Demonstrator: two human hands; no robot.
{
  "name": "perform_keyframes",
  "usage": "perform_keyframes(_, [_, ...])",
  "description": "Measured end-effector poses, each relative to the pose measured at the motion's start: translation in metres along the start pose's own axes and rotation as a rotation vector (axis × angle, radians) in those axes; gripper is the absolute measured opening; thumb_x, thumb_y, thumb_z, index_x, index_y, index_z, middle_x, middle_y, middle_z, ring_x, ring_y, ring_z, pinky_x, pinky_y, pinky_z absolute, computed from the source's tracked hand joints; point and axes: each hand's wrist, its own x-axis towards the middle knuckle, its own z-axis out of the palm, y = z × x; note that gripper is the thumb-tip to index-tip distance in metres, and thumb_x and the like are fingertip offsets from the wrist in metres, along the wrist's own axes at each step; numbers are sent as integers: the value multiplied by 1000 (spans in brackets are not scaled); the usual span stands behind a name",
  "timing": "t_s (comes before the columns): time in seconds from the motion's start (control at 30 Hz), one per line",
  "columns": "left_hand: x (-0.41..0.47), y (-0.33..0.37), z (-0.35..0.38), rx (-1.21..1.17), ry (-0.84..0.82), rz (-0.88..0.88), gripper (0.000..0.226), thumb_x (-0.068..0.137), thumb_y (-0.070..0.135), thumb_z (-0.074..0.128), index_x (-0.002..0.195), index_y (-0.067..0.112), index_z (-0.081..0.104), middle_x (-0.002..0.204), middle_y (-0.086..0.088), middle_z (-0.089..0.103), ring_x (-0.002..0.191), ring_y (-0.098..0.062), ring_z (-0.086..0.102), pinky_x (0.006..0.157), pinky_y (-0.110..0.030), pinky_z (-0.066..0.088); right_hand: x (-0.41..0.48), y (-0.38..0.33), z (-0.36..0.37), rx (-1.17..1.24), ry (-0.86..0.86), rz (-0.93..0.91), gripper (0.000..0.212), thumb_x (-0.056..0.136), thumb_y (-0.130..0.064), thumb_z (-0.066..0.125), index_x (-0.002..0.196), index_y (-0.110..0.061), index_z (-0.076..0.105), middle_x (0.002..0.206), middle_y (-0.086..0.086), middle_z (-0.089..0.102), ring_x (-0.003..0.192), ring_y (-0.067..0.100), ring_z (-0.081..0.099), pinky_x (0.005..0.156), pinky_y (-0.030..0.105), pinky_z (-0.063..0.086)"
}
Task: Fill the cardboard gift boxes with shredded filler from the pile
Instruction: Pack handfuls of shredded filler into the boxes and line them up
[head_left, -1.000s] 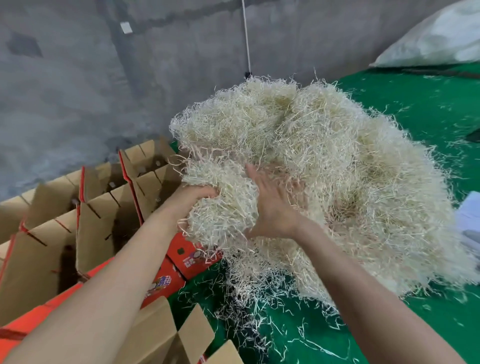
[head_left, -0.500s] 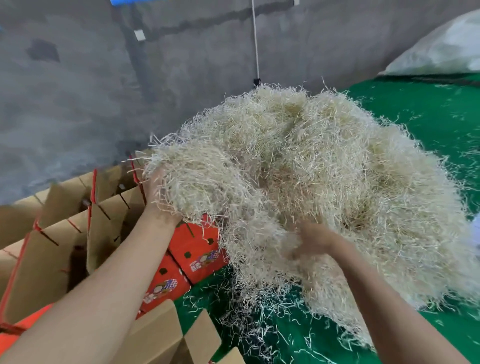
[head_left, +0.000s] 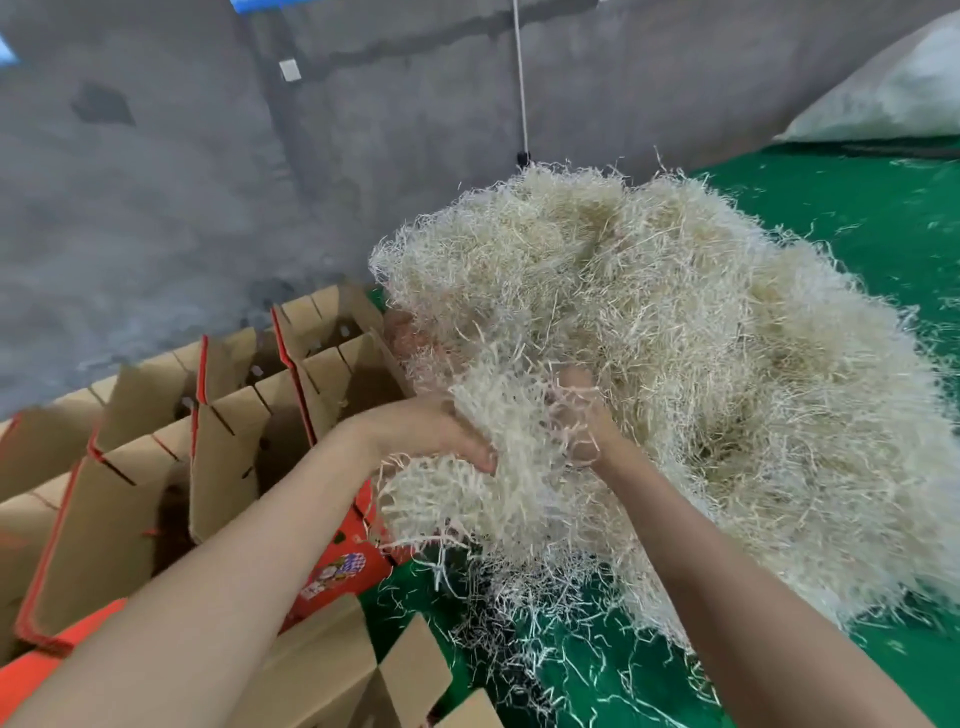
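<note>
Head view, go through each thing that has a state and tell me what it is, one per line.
Filler pile: loose, heaped on the green floor, strands scattered around it.
Boxes: flaps open, upright, no filler visible inside.
Left hand: closed on a clump of filler.
Right hand: buried in the filler, grip unclear.

Shredded filler (head_left: 649, 338): pale cream-beige. Surface beneath it (head_left: 857, 218): bright green, flecked with pale strands. Gift boxes (head_left: 156, 467): brown cardboard inside, red-orange edges; one outer face (head_left: 337, 571) is red-orange with a small multicoloured print. Wall (head_left: 156, 182): mottled grey.
</note>
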Motion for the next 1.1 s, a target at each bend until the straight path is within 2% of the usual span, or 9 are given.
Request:
perform_keyframes(0.1, [15,6,16,281,32,-125,78,59,30,82,125,6,48,116,-5,62,103,-20,60,86,-30,50,0,-8,6,-252,47,-140,30,93,8,37,119,4,53,114,21,58,103,35,58,81,33,50])
perform_keyframes(0.23, [24,-1,18,638,497,-175,19,75,21,70,79,13,53,70,5,54,60,-10,54,47,-23,39,7,13,10,-283,89,-302,14,88,0,53,92,-10,63,81,-2,64,65,13,59,64,22,53])
perform_keyframes(0.37, [19,-27,0,112,1155,-7,15,69,10,72,75,16,60,73,7,56,67,-17,58,52,-20,38,10,42,17,-529,-17,-375,15,99,-20,40,91,-13,50,63,-5,50,51,10,49,53,25,51])
perform_keyframes(0.47, [8,-35,-22,-489,1381,-56,34,64,12,80,62,21,47,71,5,57,80,-21,63,64,-23,45,14,87,31,-786,-102,-292,19,99,-22,38,110,-12,50,82,3,61,74,17,61,87,38,51])
perform_keyframes(0.57, [-4,-42,-33,-782,1372,-114,39,60,20,82,82,22,50,95,-1,64,92,-19,60,83,-29,47,14,133,21,-1017,-170,24,35,99,-25,31,130,-13,42,130,10,53,121,26,50,112,47,25])
perform_keyframes(0.7, [-28,-49,-28,-933,1142,-111,72,48,26,83,112,10,52,112,-9,64,99,-27,62,90,-44,50,19,124,10,-777,-183,160,32,90,-7,45,122,-13,50,101,3,62,92,19,62,90,37,51])
perform_keyframes(0.8, [-56,-52,-26,-1086,929,-69,83,45,27,81,122,8,57,121,-12,61,109,-31,59,94,-49,47,17,60,4,-628,19,-1,42,84,-2,49,122,-19,52,112,4,63,91,18,60,90,46,50])
perform_keyframes(0.9, [-96,-55,-23,-1115,899,46,34,55,17,76,89,13,74,90,-6,72,89,-26,68,76,-34,54,-6,-13,12,-340,295,-343,34,85,-4,54,116,-16,58,115,4,63,83,13,63,82,38,55])
perform_keyframes(1.1, [-199,-91,7,-782,922,-61,14,51,19,80,57,30,73,82,17,69,83,2,62,75,-11,46,-82,-109,86,441,-471,-311,29,86,-17,60,101,-41,53,102,-20,62,96,-2,58,84,16,48])
